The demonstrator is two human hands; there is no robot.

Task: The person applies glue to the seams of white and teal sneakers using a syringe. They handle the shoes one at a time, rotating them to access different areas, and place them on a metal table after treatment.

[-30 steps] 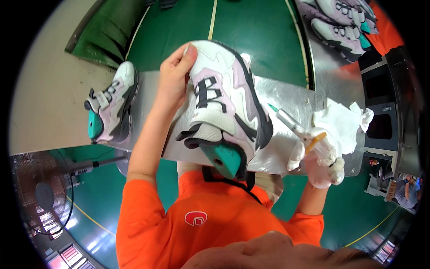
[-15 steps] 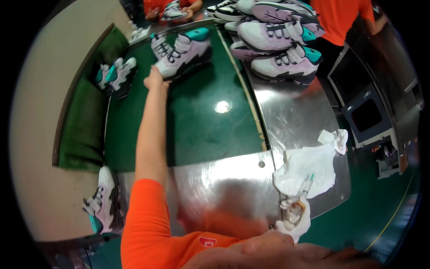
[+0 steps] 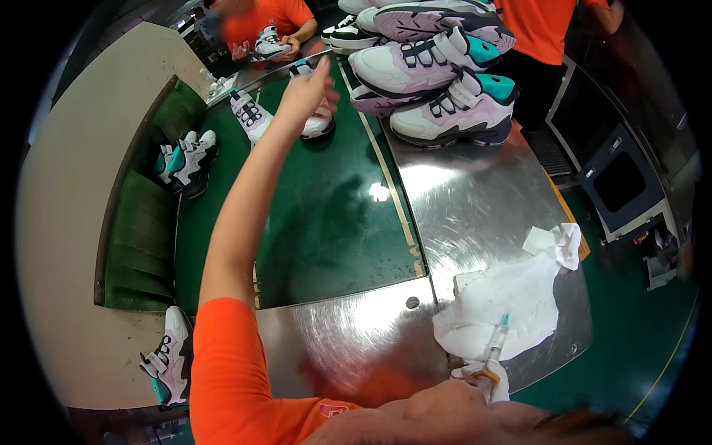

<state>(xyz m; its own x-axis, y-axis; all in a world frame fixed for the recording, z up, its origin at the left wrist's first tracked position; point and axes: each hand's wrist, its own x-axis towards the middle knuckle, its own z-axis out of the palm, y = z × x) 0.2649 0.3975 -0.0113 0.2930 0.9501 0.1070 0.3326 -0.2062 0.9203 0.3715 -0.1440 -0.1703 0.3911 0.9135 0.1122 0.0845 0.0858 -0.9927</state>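
Observation:
My left hand (image 3: 308, 95) is over the far end of the green surface, its slightly blurred fingers apart. Behind and below it stands a white and lilac sneaker (image 3: 319, 127), partly hidden by the hand; the hand appears free of it. To its left a matching sneaker (image 3: 251, 116) stands on the same surface. At the lower right, my right hand (image 3: 478, 373), in a white glove or finger covers, is closed around a clear syringe (image 3: 495, 343) with a teal tip. The tip points away over a white cloth (image 3: 519, 304).
Several sneakers (image 3: 452, 111) are piled on the metal table (image 3: 475, 193) at the far right. More sneakers (image 3: 194, 159) lean by the green padded side at left, and one (image 3: 172, 356) lies nearer. Crumpled paper (image 3: 556, 243) lies by the cloth. A co-worker (image 3: 278, 30) handles a sneaker opposite.
My left hand has let go of the sneaker, now standing on the green surface, and moved up and right. The syringe in my right hand has shifted slightly left and down in view.

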